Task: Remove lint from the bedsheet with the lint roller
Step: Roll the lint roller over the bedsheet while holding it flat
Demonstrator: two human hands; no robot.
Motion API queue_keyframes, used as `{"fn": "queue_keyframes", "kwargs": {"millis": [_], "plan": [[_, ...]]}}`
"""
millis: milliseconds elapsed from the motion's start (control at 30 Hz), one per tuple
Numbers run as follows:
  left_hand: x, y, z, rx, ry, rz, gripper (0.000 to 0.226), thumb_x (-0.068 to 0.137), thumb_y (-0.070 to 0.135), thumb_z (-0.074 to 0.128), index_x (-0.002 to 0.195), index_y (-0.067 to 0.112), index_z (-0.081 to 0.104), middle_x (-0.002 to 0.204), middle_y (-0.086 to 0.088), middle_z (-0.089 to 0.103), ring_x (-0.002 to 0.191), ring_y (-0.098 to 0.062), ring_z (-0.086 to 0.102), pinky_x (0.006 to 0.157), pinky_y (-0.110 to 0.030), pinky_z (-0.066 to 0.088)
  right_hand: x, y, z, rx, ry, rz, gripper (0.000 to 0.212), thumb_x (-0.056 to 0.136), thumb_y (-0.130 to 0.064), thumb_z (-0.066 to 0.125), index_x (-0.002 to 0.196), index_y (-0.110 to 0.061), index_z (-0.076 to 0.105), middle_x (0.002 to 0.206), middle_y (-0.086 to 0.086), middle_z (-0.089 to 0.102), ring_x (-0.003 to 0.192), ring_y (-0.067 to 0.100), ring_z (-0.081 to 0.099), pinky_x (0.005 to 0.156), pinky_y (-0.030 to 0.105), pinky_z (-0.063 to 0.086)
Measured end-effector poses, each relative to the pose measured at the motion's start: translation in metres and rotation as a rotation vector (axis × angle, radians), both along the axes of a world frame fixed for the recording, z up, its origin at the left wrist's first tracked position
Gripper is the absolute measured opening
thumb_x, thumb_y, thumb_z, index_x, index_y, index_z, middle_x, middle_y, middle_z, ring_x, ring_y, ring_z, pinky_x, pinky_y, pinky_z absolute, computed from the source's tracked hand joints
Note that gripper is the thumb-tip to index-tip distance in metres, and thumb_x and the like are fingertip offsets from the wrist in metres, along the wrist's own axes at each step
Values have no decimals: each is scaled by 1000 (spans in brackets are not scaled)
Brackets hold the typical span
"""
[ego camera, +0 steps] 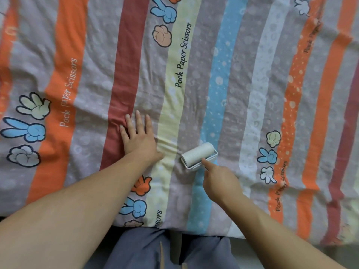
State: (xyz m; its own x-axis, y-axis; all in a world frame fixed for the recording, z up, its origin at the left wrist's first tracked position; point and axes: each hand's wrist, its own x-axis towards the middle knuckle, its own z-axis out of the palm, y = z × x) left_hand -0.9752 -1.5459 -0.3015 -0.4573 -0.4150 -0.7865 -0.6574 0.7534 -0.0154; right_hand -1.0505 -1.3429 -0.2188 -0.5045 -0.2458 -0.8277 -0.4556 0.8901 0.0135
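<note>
Looking down past blue-grey trousers (136,249) at the near bed edge, grips with the right hand (219,181) the hidden handle of a white lint roller (198,153), fingers (206,165) curled, forefinger stretched to its frame. Rests the lint roller on the striped bedsheet (233,84), across lilac and blue stripes. Presses the left hand (138,138) flat near it, apart, fingers slightly spread. Farther off, printed cartoon hands (33,107) and "Pock Paper Scissors" lettering (183,55).

Striped bedsheet (252,74) with cartoon hand prints, white lint roller (199,155) resting on it, left hand (138,138) flat nearby
</note>
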Motion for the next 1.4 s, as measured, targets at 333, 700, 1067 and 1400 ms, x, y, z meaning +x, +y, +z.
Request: {"fn": "queue_keyframes", "kwargs": {"millis": [333,700,1067,1400], "plan": [[21,-44,18,-98,-81,-36,158,59,76,79,153,15,-32,160,-11,-39,154,-27,-21,117,-50,18,-19,-19,52,96,-16,51,49,92,-21,40,138,-35,47,130,6,60,110,27,59,87,35,51],[21,-77,23,-54,-53,-69,118,80,57,73,162,25,-6,169,-9,-13,157,-25,0,123,-48,8,-37,-163,-6,-306,-11,106,56,96,-12,40,150,-22,28,128,14,59,113,34,55,85,34,45],[24,-71,2,-20,-33,-14,145,65,57,88,159,23,-17,167,-9,-23,155,-29,-13,126,-50,2,12,-51,4,-10,-29,143,55,89,-14,41,140,-33,36,105,10,62,95,32,62,69,36,45],[60,-93,7,-92,42,-63,156,54,85,74,156,21,-26,162,-8,-35,150,-27,-32,121,-60,-11,-3,-86,51,150,15,103,52,91,-21,40,141,-34,44,132,7,59,113,29,58,90,37,50]]}}
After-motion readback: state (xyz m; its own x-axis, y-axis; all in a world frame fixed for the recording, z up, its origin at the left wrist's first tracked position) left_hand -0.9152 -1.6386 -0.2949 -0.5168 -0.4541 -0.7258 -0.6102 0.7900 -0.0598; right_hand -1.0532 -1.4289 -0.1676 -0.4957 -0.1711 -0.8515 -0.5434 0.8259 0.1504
